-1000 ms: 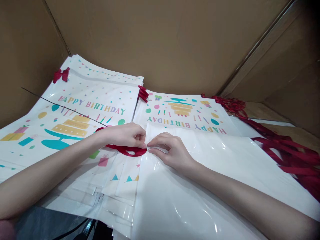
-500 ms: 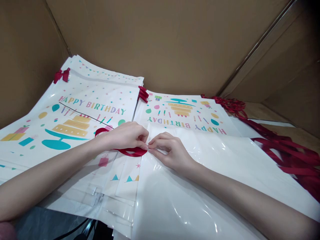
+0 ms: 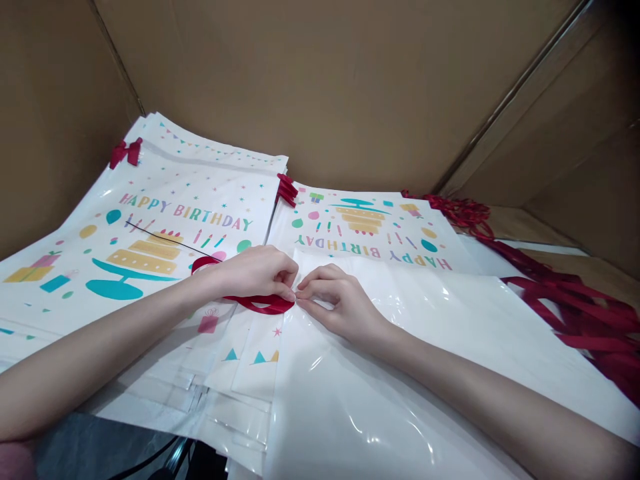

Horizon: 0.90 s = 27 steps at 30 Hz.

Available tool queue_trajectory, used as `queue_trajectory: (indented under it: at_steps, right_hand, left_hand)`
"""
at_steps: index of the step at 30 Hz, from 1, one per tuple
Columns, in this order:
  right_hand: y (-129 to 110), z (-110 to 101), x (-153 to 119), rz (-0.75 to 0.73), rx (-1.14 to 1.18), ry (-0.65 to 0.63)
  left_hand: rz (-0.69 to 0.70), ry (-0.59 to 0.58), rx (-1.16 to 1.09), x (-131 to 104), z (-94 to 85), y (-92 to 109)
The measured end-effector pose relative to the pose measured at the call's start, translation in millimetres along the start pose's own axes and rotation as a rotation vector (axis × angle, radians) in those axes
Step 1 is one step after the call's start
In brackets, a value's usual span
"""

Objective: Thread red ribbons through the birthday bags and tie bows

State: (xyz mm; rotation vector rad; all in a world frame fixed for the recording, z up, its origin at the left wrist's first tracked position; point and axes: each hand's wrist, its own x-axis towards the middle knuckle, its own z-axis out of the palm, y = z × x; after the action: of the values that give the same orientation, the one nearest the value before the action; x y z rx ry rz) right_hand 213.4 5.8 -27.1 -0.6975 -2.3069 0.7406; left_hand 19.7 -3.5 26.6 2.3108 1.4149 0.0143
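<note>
My left hand (image 3: 257,272) is closed in a pinch at the end of a loop of red ribbon (image 3: 265,308), which lies under and beside its fingers. Tip to tip with it, my right hand (image 3: 340,300) pinches at the left edge of a blank white plastic bag (image 3: 380,373). What exactly sits between the fingertips is too small to make out. A thin dark strand (image 3: 165,239) runs out leftward from behind my left wrist, across a printed "Happy Birthday" bag (image 3: 145,257). More red ribbon shows just behind that wrist.
Upside-down printed bags (image 3: 360,230) lie behind the blank one. Red ribbon bows (image 3: 287,189) stick out between the stacks. A heap of loose red ribbon (image 3: 575,307) spreads along the right. Brown cardboard walls (image 3: 320,87) enclose the back and sides.
The free left end of the dark strand has dipped slightly and moved right. Both hands hold nearly the same position, fingertips still together at the bag's edge.
</note>
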Motion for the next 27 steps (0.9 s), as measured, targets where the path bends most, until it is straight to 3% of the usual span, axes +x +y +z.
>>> queue_trajectory:
  at_steps: [6, 10, 16, 21, 27]
  right_hand:
    - [0.3, 0.4, -0.4, 0.007, 0.004, -0.004]
    - [-0.3, -0.3, 0.3, 0.015, -0.008, -0.016]
    - [-0.4, -0.4, 0.2, 0.011, -0.012, -0.013]
    - [-2.2, -0.9, -2.1, -0.011, 0.007, 0.024]
    - [-6.4, -3.4, -3.9, -0.216, 0.056, -0.017]
  left_hand:
    - [-0.022, -0.018, 0.0, 0.7, -1.2, 0.1]
    - [-0.051, -0.082, 0.034, -2.7, -11.1, -2.0]
    - [-0.161, -0.231, 0.149, -11.1, -34.8, -24.3]
    - [-0.201, -0.306, 0.106, -11.1, -39.8, -39.4]
    - [-0.192, -0.306, 0.101, -9.3, -39.2, -39.0]
